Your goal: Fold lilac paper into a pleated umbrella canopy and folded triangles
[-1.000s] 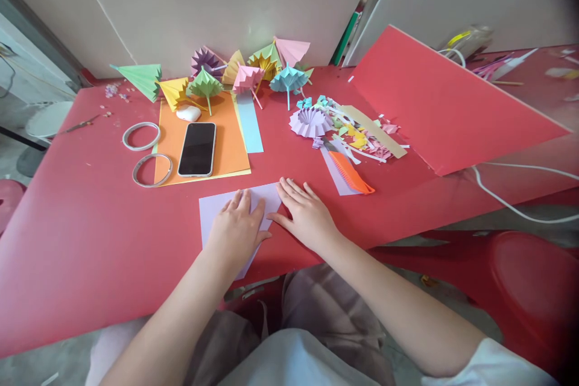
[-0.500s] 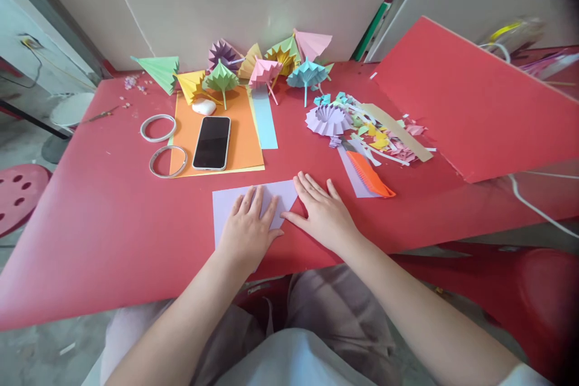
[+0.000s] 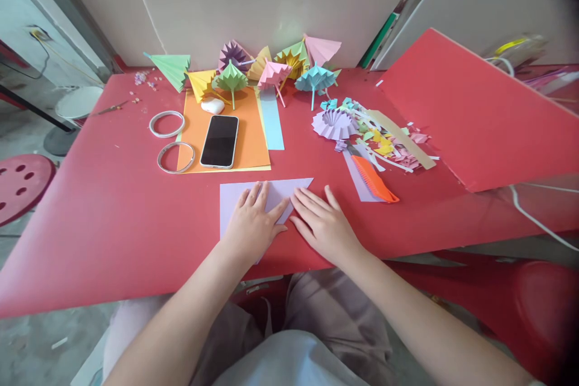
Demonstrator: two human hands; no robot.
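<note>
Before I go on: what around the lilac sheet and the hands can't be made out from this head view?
- Lilac paper: its near part lies under the left hand and right hand, so any crease there is hidden.
- Scrap pile: pieces overlap and are too small to tell apart.
- White cable: cut off by the right edge.
- Red stool: cut off by the left edge.

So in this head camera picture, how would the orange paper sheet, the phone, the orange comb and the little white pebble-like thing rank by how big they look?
Largest to smallest, as they appear:
1. orange paper sheet
2. phone
3. orange comb, close to the phone in length but thinner, and a little nearer the camera, so this order is unsure
4. white pebble-like thing
</note>
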